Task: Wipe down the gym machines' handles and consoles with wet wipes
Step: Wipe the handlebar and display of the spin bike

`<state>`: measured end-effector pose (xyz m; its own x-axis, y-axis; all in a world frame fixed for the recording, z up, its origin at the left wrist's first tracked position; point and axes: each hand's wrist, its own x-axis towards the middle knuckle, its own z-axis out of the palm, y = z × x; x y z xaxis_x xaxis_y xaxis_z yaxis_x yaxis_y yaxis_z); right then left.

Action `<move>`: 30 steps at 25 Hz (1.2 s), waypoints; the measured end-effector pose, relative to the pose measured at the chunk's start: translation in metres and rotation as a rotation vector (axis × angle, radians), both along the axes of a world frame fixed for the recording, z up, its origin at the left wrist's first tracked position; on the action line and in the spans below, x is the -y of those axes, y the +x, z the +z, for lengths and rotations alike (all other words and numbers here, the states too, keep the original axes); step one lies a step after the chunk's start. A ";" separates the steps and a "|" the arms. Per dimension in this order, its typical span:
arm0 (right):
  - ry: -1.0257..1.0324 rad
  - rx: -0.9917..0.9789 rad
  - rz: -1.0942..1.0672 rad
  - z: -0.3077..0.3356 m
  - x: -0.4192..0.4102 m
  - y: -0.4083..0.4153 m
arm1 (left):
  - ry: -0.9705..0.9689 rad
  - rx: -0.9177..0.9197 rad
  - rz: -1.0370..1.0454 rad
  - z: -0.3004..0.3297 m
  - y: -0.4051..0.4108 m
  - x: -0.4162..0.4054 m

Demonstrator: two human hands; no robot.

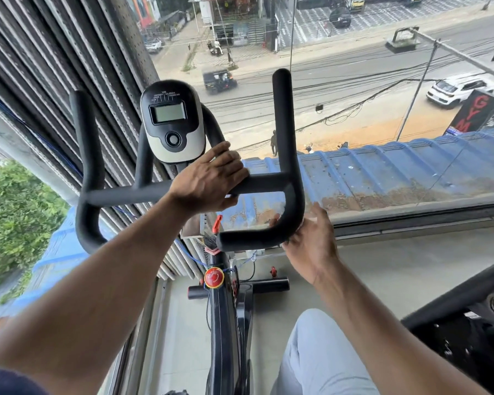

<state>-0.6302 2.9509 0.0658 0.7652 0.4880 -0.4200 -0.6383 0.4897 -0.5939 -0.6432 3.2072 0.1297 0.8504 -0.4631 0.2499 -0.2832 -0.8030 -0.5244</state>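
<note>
Standing at an exercise bike (228,323) set against a large window (382,109), head view looking down.

Handlebar (131,196): black, foam-covered, a crossbar with an upright horn at either end and a loop curving back toward the person on each side. The right loop (268,238) ends in a blunt tip near the bike's stem.

Console (173,121): black and pale grey, oval, mounted above the crossbar middle, with a grey screen and one round button beneath it.

Left hand (208,181): laid over the crossbar just right of the console, fingers together and bent over the far side of the bar, thumb under the near side, clasping the bar.

Right hand (311,243): at the outer bend of the right loop, fingers spread and lightly curved, fingertips touching or just beside the foam. The hand is motion-blurred, so I cannot tell whether it grips the bar or holds anything.

Wet wipe: none can be made out in either hand; it may be hidden under a palm.

Red knob (214,277): round, on the frame below the handlebar.

Front stabiliser (268,285): black bar across the floor under the stem.

Second machine (468,309): black, part seen at lower right.

Trouser leg (320,354): light grey, beside the bike frame.

Street (354,69): below the window, with vehicles, and a blue corrugated roof (382,172) near the glass.
</note>
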 end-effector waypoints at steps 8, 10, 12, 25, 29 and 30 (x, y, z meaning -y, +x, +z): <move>0.080 -0.014 -0.073 0.010 -0.008 0.021 | 0.009 0.010 0.019 -0.001 -0.001 0.000; 0.146 -0.059 -0.111 0.004 -0.012 0.002 | 0.011 0.011 0.019 -0.001 -0.001 -0.001; 0.207 -0.126 -0.137 0.000 -0.017 -0.023 | 0.014 0.012 0.016 -0.001 0.000 0.000; 0.536 -0.250 0.032 -0.002 -0.079 -0.102 | 0.044 0.018 0.023 -0.001 -0.002 -0.001; 0.522 -0.239 0.009 -0.009 -0.055 -0.091 | 0.042 0.018 0.033 0.000 -0.003 0.001; 0.518 -0.224 -0.006 -0.011 -0.047 -0.084 | 0.043 0.019 0.037 0.000 -0.002 0.001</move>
<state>-0.7144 2.9975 0.0543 0.6885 0.6692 -0.2795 -0.7172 0.6855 -0.1255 -0.6455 3.2065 0.1294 0.8626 -0.4416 0.2467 -0.2431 -0.7896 -0.5634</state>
